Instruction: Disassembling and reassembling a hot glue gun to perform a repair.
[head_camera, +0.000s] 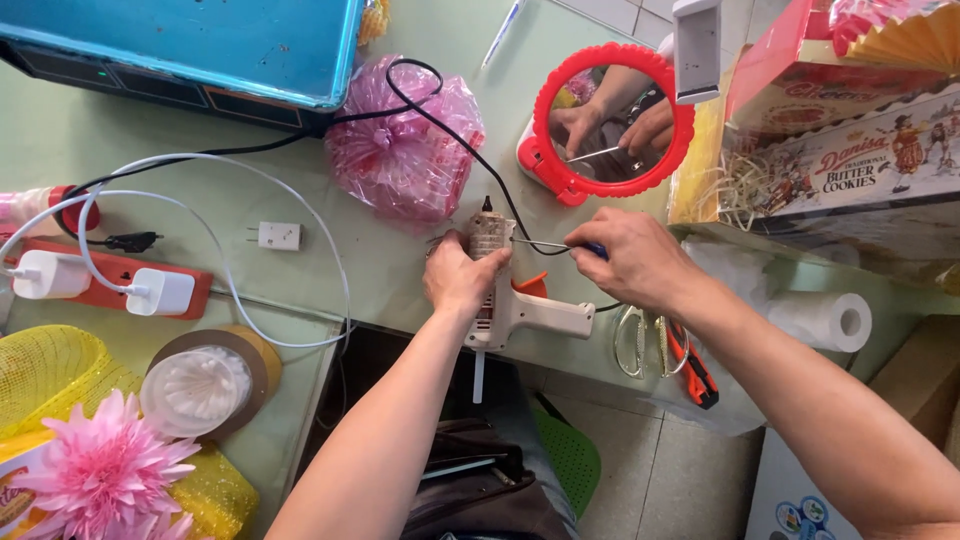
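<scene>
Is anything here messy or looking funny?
Yes. The glue gun lies on its side at the table edge, its glue stick poking past. The left hand holds it while the right hand pokes a thin metal tool into its barrel.

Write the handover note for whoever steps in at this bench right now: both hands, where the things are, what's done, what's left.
Left hand: grips the glue gun by its barrel, on the green table edge.
Right hand: holds a thin screwdriver, tip against the gun's side near the nozzle.
Nearby: scissors and an orange utility knife by the right wrist; red round mirror behind; pink wrapped bundle beyond the gun.
Done: gun steadied, tool placed.
Left: whatever the tool is working on; result not visible yet.
</scene>
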